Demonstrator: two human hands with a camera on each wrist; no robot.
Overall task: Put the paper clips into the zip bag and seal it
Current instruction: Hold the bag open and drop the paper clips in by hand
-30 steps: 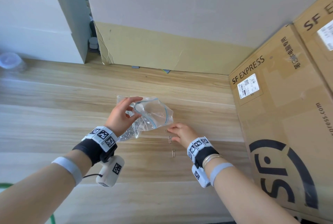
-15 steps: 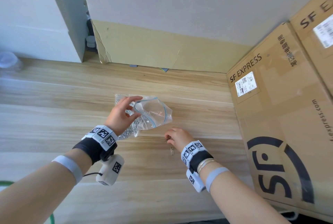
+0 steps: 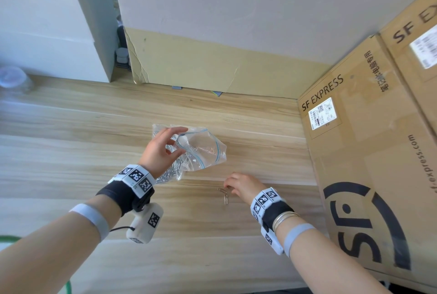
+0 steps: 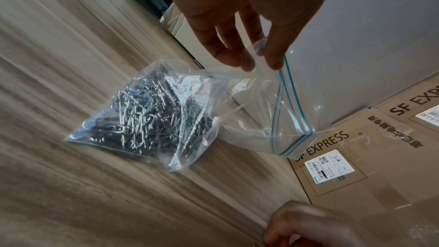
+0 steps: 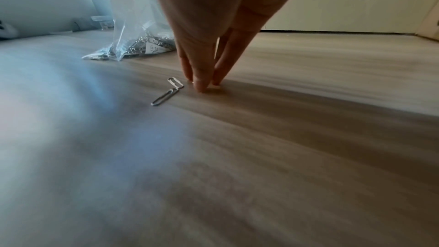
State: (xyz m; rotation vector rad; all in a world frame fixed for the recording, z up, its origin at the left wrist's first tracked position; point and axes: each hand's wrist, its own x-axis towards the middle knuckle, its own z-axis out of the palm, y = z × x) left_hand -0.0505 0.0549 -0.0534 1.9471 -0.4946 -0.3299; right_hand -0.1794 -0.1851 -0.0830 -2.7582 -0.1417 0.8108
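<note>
A clear zip bag with a blue seal line lies on the wooden table, its lower part full of several silver paper clips. My left hand pinches the bag's rim and lifts the mouth, which gapes toward the right. Two loose paper clips lie end to end on the table just in front of the bag. My right hand stands over them with its bunched fingertips touching the wood right beside the nearer clip. No clip shows between those fingers.
Big SF EXPRESS cardboard boxes wall off the right side. A cardboard sheet leans on the back wall, a white cabinet stands at back left, and a clear container sits at the far left.
My right hand has moved from the bag's mouth down to the loose clips. The nearer clip now lies closer to the other one. My left hand kept the bag's mouth up.
</note>
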